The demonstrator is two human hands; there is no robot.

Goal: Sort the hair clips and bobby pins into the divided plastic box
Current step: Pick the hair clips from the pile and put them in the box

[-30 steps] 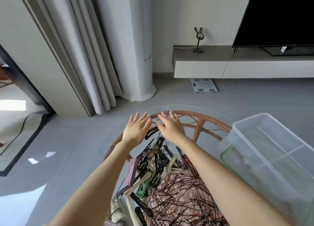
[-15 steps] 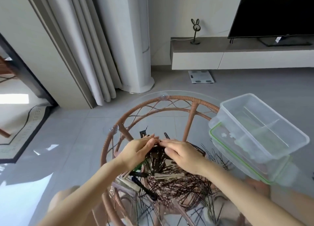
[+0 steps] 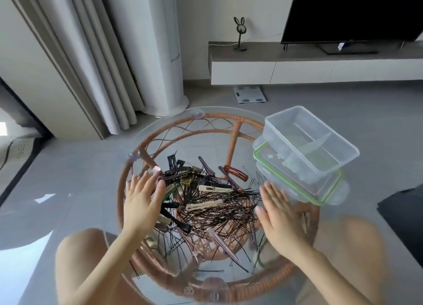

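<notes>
Now that my hands have drawn apart from the middle of the heap, each grip is wide and holds nothing: my left hand [image 3: 142, 199] lies flat on the clips at the bench's left edge, my right hand [image 3: 280, 215] at the right edge. Hair clips [image 3: 204, 205] and bobby pins [image 3: 219, 215] lie spread but tangled between them. Sorting hasn't begun; the divided plastic box [image 3: 306, 144] looks empty, stacked on its green-rimmed lid [image 3: 320, 197] at the right edge.
</notes>
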